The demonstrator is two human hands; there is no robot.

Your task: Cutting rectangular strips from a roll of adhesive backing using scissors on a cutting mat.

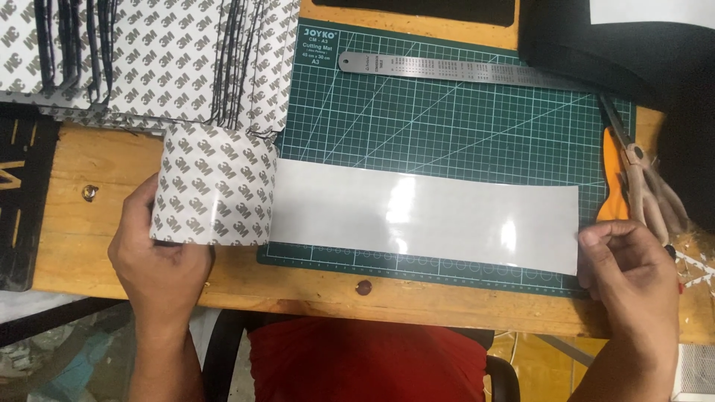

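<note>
Across the cutting mat (447, 97), the tape strip (424, 216) runs left-right: my left hand (160, 260) clasps the roll (214, 186), right hand (629, 268) pinches the strip's end.

The scene is evenly and brightly lit from above. Two soft patches of glare are seen on the glossy white strip (424, 216), and a fainter sheen is carried by the steel ruler (454, 68). Only short, soft shadows are cast under the hands onto the wooden desk (89, 253). Focus is fairly sharp at the centre; the lower corners are slightly blurred and dimmer.
</note>
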